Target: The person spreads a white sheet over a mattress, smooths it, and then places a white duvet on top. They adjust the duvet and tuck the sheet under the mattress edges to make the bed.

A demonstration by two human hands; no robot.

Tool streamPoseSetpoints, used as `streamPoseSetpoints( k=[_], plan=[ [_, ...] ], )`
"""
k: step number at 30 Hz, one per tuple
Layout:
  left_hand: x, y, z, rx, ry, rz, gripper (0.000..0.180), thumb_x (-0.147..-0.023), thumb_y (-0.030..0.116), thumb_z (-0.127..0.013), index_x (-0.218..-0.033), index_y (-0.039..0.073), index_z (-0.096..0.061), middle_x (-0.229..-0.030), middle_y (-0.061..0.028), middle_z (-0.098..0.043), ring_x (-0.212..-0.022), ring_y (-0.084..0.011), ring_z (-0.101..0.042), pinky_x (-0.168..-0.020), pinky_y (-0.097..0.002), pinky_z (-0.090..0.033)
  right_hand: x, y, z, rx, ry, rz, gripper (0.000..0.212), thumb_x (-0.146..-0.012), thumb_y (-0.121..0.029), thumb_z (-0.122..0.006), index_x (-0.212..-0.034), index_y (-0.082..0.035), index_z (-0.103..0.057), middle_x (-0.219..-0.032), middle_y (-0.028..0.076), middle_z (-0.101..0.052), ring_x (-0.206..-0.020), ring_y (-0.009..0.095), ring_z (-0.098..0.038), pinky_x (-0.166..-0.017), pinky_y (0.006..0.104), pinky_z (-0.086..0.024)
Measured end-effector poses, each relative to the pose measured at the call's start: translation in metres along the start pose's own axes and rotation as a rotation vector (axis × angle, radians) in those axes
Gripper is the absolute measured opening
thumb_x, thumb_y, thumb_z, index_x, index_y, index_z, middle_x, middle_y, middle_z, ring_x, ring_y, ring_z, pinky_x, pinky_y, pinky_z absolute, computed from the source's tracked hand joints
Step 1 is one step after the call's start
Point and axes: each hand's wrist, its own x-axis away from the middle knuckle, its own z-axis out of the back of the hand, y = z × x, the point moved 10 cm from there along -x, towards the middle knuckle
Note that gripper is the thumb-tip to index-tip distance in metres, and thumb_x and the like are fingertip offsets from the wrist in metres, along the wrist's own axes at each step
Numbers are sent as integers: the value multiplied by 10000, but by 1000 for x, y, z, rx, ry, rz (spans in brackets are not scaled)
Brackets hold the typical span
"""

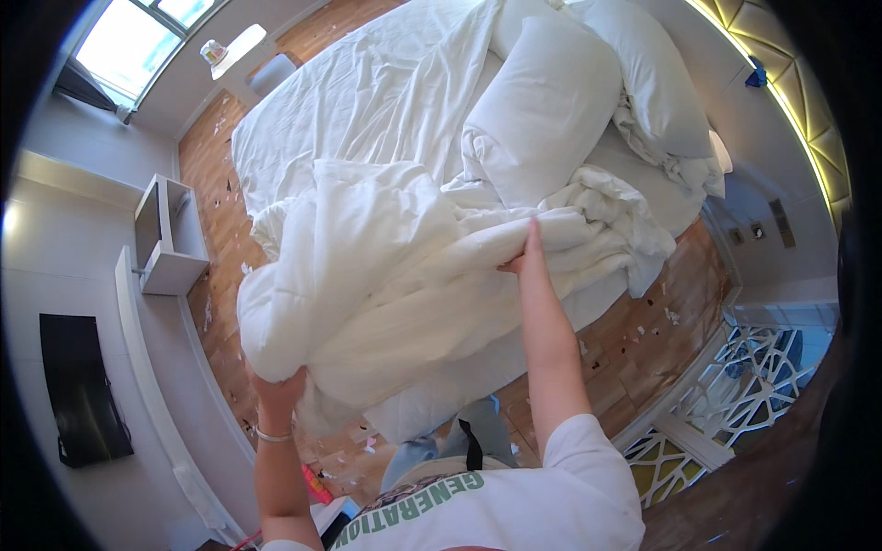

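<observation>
A bunched white duvet (367, 275) lies across the near side of the bed, its near part raised between my arms. At its near left corner, my left hand (278, 390) is closed on the fabric, with most of the fingers hidden beneath it. My right hand (526, 254) grips a rolled fold on the right of the duvet, its thumb to the left and its other fingers partly hidden. Beyond the fold, a white pillow (551, 110) rests on the bed, with another pillow (643, 73) at its right.
A rumpled white sheet (340, 101) covers the far side of the bed. Paper scraps are scattered over the wooden floor (216, 156). A white shelf unit (175, 266) and a wall-mounted black screen (83, 390) stand at left. A white lattice panel (735, 386) is at right.
</observation>
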Motion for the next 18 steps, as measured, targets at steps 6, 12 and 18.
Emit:
streamPoseSetpoints(
  k=[6,12,18],
  plan=[
    [-5,-14,2,56,3,-15,397,-652,10,-582,-1046,-25,-547,-969,-121,-616,-869,-187,-589,-772,-288,-451,-1,-16,10,209,233,639,433,-737,-115,-499,-1155,-1,-483,-1029,148,-582,-857,277,-592,-802,381,-449],
    [37,-117,-23,285,-79,208,286,-750,9,-542,-1032,-35,-548,-932,-100,-625,-837,-162,-576,-718,-275,-447,154,86,-116,454,-43,930,385,-724,-125,-529,-1070,44,-525,-1026,137,-571,-955,228,-544,-825,318,-418],
    [47,-158,-5,273,-209,186,262,-765,39,-520,-1017,-28,-549,-918,-148,-617,-855,-213,-581,-727,-310,-451,269,285,-220,1169,-542,1174,337,-737,-200,-603,-1038,-54,-564,-947,79,-601,-878,177,-570,-763,313,-456]
  ],
)
